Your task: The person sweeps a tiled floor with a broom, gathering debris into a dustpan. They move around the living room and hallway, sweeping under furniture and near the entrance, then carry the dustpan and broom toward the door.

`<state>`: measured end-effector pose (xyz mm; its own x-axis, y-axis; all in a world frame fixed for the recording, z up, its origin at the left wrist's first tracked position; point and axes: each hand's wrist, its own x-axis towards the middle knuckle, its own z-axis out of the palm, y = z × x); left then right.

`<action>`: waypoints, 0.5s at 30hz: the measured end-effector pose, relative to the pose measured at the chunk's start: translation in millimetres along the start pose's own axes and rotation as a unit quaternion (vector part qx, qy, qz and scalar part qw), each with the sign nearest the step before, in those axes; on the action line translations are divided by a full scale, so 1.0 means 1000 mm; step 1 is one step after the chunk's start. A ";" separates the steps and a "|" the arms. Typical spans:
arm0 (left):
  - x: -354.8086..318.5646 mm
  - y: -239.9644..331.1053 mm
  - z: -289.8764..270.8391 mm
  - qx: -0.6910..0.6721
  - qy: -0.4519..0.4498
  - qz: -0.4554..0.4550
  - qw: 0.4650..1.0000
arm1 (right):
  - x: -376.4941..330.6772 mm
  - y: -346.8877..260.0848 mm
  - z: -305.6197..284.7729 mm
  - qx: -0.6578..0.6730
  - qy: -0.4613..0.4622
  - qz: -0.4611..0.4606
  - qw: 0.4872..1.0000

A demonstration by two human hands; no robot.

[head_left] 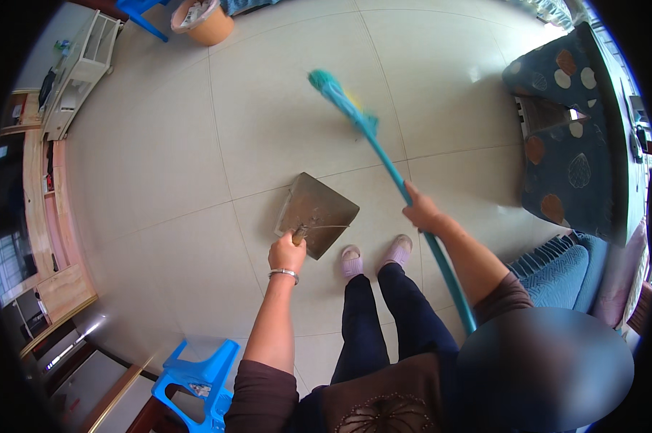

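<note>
My left hand [288, 254], with a bracelet at the wrist, is closed round the wooden-looking handle of a metal dustpan [326, 206]. The dustpan is brownish grey and worn, and it is low over the tiled floor in front of my feet. My right hand [423, 208] grips the long teal stick of a broom [387, 159]. From my right side the broom slants up and away to the left. Its teal-green head [338, 97] is at the far end, beyond the dustpan and apart from it, partly smeared by motion.
My feet in pink slippers [352, 263] stand on the pale tiles. Around the floor are a blue stool [196, 375] at the near left, an orange bin [209, 27] at the far left, a cloth-covered table [564, 151] and a blue sofa [560, 278] on the right, and a white shelf unit [81, 79].
</note>
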<state>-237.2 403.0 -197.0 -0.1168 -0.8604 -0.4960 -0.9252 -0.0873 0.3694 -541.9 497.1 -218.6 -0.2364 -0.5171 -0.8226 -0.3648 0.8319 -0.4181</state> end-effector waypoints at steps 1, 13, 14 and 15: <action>0.000 0.001 0.000 -0.005 -0.010 -0.007 1.000 | 0.002 0.005 0.014 0.011 -0.022 0.002 1.000; 0.000 -0.001 -0.004 0.020 -0.025 -0.020 0.999 | -0.055 -0.030 -0.019 -0.048 -0.037 -0.008 0.998; 0.001 0.000 -0.003 0.019 -0.026 -0.021 0.999 | -0.046 -0.029 -0.017 -0.052 -0.027 -0.004 0.998; 0.003 0.002 -0.002 0.019 -0.021 -0.016 0.999 | -0.039 -0.017 -0.007 -0.050 -0.030 -0.010 0.998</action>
<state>-238.8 399.5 -196.2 -0.1009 -0.8355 -0.5401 -0.9419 -0.0946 0.3224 -532.7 501.9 -176.6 -0.1748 -0.5186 -0.8370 -0.4576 0.7955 -0.3973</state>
